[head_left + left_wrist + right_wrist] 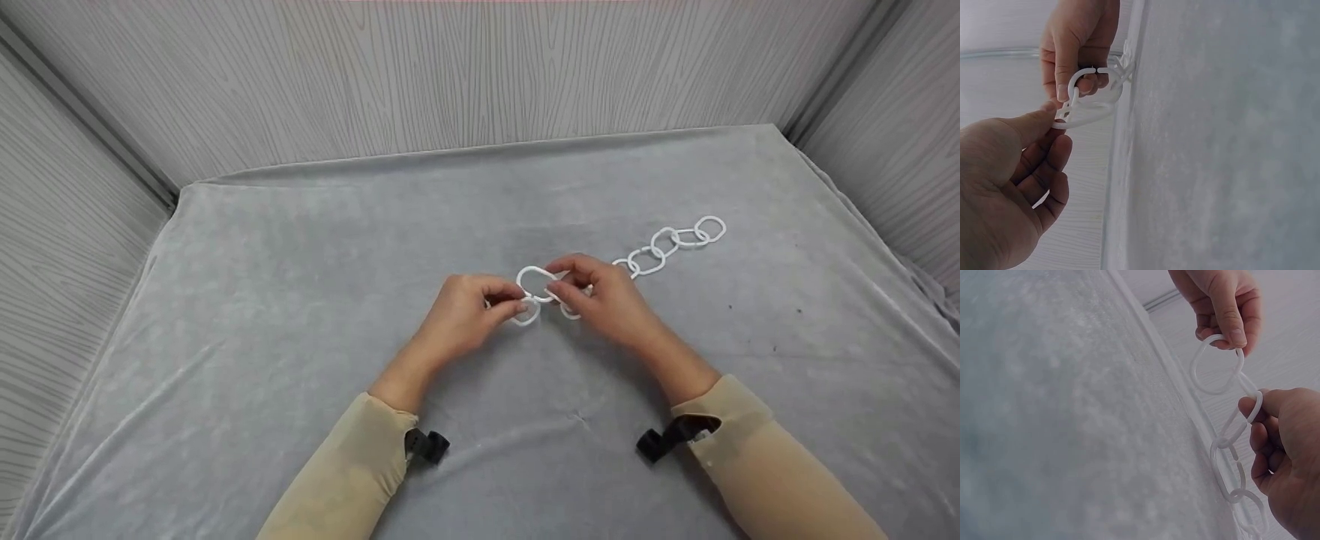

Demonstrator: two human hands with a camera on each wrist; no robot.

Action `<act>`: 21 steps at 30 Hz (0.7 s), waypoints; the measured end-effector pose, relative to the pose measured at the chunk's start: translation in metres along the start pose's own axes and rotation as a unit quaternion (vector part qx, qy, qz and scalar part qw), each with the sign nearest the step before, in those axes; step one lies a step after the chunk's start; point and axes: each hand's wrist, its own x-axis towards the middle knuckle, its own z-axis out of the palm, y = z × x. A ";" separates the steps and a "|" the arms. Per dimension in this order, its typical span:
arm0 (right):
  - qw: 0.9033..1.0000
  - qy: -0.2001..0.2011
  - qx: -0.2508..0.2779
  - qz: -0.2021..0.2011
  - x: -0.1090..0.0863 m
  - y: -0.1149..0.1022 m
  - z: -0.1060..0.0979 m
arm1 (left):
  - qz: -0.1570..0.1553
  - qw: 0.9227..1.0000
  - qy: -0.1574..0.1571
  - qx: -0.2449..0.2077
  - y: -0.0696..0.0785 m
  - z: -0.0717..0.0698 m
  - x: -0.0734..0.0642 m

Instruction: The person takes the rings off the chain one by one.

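A chain of white plastic rings runs from between the two hands to the back right of the cloth. The left hand pinches the end ring between thumb and fingertips. Close by, the right hand pinches the neighbouring larger ring with thumb and forefinger. Those two rings meet between the hands. In the left wrist view an open ring shows a small gap at its top. Another ring hangs below the right fingers, and part of the chain behind the right hand is hidden in the head view.
Grey velvety cloth with some creases covers the table. Pale wood-grain panels stand at the back and both sides. Several tiny dark specks lie on the cloth to the right. Black straps with small devices sit at both wrists.
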 end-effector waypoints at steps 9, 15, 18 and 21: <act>1.000 0.015 0.008 0.000 0.001 0.002 0.000 | -0.013 1.000 0.006 -0.003 -0.004 -0.009 -0.001; 1.000 0.018 0.021 0.001 0.000 0.004 -0.001 | -0.035 0.999 0.028 0.003 -0.009 -0.024 -0.002; 1.000 0.017 0.020 -0.001 0.001 0.005 -0.001 | -0.049 0.998 0.040 -0.002 -0.014 -0.032 -0.002; 1.000 0.017 0.021 -0.004 0.002 0.005 -0.001 | -0.070 0.996 0.053 -0.022 -0.021 -0.040 -0.001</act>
